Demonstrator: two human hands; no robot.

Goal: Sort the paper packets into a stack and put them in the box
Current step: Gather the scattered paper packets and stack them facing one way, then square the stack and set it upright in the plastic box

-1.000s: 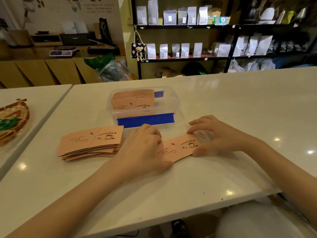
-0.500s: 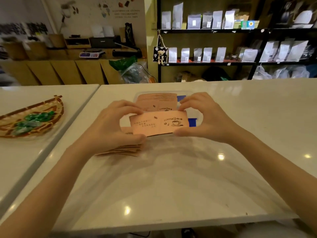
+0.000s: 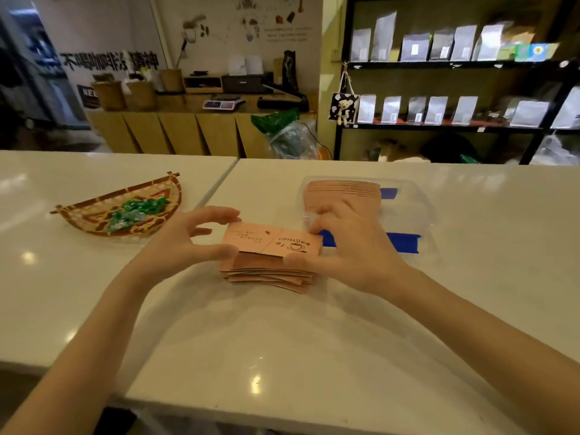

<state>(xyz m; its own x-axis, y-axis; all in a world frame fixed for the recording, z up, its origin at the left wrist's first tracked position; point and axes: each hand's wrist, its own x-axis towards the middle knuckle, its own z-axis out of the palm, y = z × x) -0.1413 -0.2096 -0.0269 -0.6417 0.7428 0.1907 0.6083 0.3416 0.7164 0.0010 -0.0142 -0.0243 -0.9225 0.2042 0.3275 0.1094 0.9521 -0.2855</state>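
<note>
Hands had come over the loose pile since a second earlier, when both pressed a single packet flat on the white counter [image 3: 282, 356] to the right of that pile; half a second earlier they held it in the air in front of the box. At far left a woven basket [image 3: 94, 219] of green wrapped sweets sat on the neighbouring counter, well apart from the work. The left hand [image 3: 185, 246] was open-fingered, thumb and fingertips pinching the left end of the top packet [image 3: 270, 241], a pink paper sleeve printed with a coffee cup. Under it lay the loose stack of packets [image 3: 266, 274] on the counter, its edges fanned and uneven (so the squaring-up looked unfinished). The right hand [image 3: 348, 255] gripped the packet's right end, thumb below and fingers above. Behind it, the clear plastic box [image 3: 417, 211] with blue tape already held a standing row of packets [image 3: 342, 191]. Judged from this, one more packet was joining the pile, and the pile had yet to go into the box. The right hand hid the box's near left corner and part of its contents, and whether the top packet touched the pile along its whole length could not be told.
</note>
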